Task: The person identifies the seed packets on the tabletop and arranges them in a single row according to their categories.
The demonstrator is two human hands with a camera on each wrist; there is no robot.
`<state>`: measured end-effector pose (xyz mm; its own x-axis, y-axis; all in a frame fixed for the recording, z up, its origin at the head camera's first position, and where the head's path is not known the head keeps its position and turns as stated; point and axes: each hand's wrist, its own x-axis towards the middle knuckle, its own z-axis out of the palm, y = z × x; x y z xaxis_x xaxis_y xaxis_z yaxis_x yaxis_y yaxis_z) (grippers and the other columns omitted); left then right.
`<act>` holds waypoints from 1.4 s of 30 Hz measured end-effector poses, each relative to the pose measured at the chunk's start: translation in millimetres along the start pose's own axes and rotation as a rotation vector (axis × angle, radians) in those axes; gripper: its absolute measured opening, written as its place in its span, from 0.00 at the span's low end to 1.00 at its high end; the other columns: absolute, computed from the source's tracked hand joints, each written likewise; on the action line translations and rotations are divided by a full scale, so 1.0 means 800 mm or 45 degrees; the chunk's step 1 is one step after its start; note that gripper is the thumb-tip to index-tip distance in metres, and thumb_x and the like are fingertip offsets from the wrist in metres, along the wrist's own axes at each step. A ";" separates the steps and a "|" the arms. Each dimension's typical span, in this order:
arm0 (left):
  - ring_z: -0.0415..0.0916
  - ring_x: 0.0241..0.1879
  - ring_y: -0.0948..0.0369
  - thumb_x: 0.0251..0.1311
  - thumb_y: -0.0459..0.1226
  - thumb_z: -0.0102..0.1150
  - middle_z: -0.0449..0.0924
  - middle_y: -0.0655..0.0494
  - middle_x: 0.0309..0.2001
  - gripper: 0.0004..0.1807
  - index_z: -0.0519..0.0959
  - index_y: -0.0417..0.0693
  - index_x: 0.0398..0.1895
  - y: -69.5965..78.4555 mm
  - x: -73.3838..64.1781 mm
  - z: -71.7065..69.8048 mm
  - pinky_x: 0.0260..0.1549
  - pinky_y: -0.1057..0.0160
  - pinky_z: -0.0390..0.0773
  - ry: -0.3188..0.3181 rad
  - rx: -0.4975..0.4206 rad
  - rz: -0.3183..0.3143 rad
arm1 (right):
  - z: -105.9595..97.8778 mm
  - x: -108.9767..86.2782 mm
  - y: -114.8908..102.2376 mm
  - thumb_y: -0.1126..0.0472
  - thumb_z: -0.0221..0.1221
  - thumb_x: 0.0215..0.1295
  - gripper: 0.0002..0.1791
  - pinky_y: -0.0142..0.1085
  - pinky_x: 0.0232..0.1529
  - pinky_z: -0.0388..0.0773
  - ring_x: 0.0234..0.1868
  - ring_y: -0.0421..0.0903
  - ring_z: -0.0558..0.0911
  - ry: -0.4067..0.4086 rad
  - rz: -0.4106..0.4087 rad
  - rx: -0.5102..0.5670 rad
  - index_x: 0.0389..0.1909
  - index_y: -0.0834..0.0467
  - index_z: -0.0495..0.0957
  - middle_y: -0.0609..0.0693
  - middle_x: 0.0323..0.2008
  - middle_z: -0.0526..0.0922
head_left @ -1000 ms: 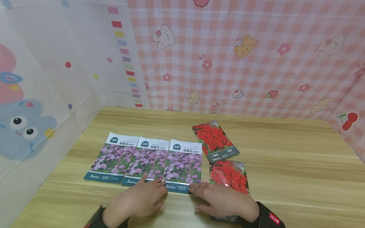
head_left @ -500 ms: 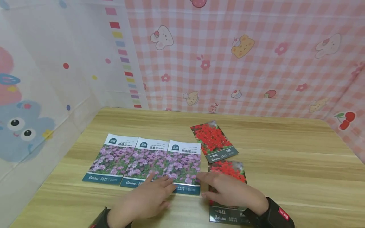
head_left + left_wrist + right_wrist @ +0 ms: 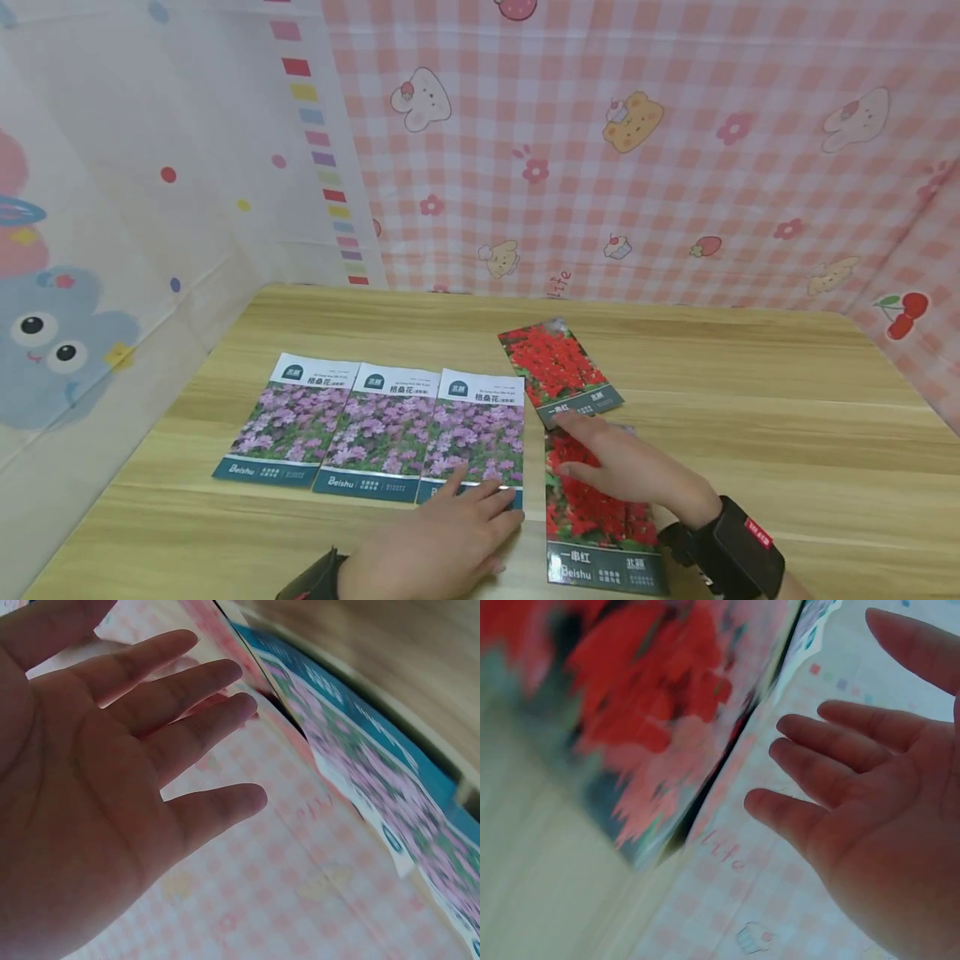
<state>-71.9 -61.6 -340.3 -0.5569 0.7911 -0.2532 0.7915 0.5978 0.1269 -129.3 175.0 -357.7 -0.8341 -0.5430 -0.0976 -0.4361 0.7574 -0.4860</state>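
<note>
The left grip (image 3: 438, 542), spread, is over the near edge of the rightmost of three purple-flower packets (image 3: 476, 437), the right grip (image 3: 637, 467), loosely spread, over the nearer of two red-flower packets (image 3: 600, 525).

The desk (image 3: 750, 442) is pale yellow-brown with streaky wood grain. Toward its left edge, three flower packets (image 3: 381, 429) show pinkish-purple blooms over green, with white tops and teal bottom strips. A packet toward the near edge (image 3: 592, 521) and a tilted packet nearer the far edge (image 3: 551, 358) both carry red blossoms and dark grey-green strips. Beyond the far edge, the backdrop (image 3: 675, 192) is pink-and-white gingham; past the left edge, a white curtain (image 3: 202, 108) bears coloured dots.
</note>
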 end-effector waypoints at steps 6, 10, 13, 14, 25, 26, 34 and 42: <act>0.52 0.64 0.60 0.60 0.53 0.47 0.61 0.58 0.65 0.28 0.63 0.56 0.63 0.014 0.024 0.001 0.62 0.46 0.59 -0.065 0.032 0.107 | -0.004 0.004 0.020 0.54 0.57 0.60 0.34 0.57 0.58 0.64 0.60 0.61 0.63 -0.038 0.116 0.009 0.63 0.65 0.59 0.65 0.61 0.65; 0.51 0.65 0.62 0.62 0.54 0.44 0.60 0.59 0.66 0.28 0.63 0.55 0.63 0.022 0.035 0.003 0.62 0.48 0.59 -0.068 0.053 0.209 | -0.005 0.004 0.026 0.52 0.57 0.60 0.34 0.57 0.58 0.64 0.60 0.62 0.63 -0.065 0.161 0.015 0.62 0.66 0.59 0.66 0.61 0.64; 0.52 0.64 0.63 0.63 0.53 0.42 0.62 0.59 0.64 0.26 0.64 0.55 0.62 0.026 0.042 0.005 0.61 0.48 0.60 -0.041 0.056 0.282 | -0.008 0.002 0.029 0.51 0.57 0.59 0.35 0.58 0.58 0.64 0.60 0.63 0.62 -0.071 0.186 0.028 0.62 0.66 0.59 0.67 0.61 0.64; 0.53 0.64 0.63 0.63 0.53 0.42 0.62 0.59 0.64 0.26 0.64 0.55 0.62 0.028 0.043 0.005 0.61 0.48 0.61 -0.037 0.049 0.296 | -0.009 0.000 0.030 0.51 0.57 0.59 0.35 0.58 0.57 0.65 0.60 0.64 0.63 -0.070 0.194 0.030 0.62 0.67 0.59 0.67 0.61 0.64; 0.56 0.63 0.61 0.63 0.53 0.43 0.65 0.57 0.63 0.26 0.65 0.53 0.61 0.035 0.050 0.006 0.60 0.46 0.61 -0.039 -0.027 0.336 | -0.020 -0.028 0.058 0.52 0.56 0.60 0.34 0.57 0.55 0.67 0.58 0.63 0.65 0.003 0.222 0.018 0.61 0.70 0.59 0.70 0.59 0.65; 0.56 0.63 0.61 0.63 0.53 0.43 0.65 0.57 0.63 0.26 0.65 0.53 0.61 0.035 0.050 0.006 0.60 0.46 0.61 -0.043 -0.032 0.335 | -0.021 -0.032 0.061 0.52 0.56 0.60 0.35 0.58 0.55 0.67 0.58 0.63 0.65 0.014 0.224 0.013 0.61 0.70 0.59 0.71 0.58 0.66; 0.53 0.64 0.61 0.63 0.55 0.41 0.62 0.57 0.65 0.28 0.63 0.56 0.63 0.035 0.048 0.008 0.61 0.47 0.60 -0.067 -0.024 0.308 | -0.034 -0.064 0.086 0.53 0.55 0.60 0.33 0.60 0.52 0.69 0.54 0.67 0.68 0.080 0.254 -0.068 0.57 0.75 0.61 0.74 0.53 0.69; 0.53 0.64 0.61 0.63 0.55 0.41 0.62 0.57 0.65 0.28 0.63 0.56 0.63 0.034 0.046 0.007 0.61 0.47 0.60 -0.062 -0.048 0.296 | -0.043 -0.090 0.111 0.54 0.57 0.58 0.34 0.62 0.49 0.69 0.51 0.71 0.68 0.111 0.315 -0.112 0.54 0.79 0.62 0.78 0.50 0.69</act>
<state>-69.7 -16.8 -351.4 -0.3470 0.9013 -0.2592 0.8867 0.4054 0.2225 -119.6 294.0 -364.1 -0.9432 -0.3069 -0.1273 -0.2398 0.8939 -0.3786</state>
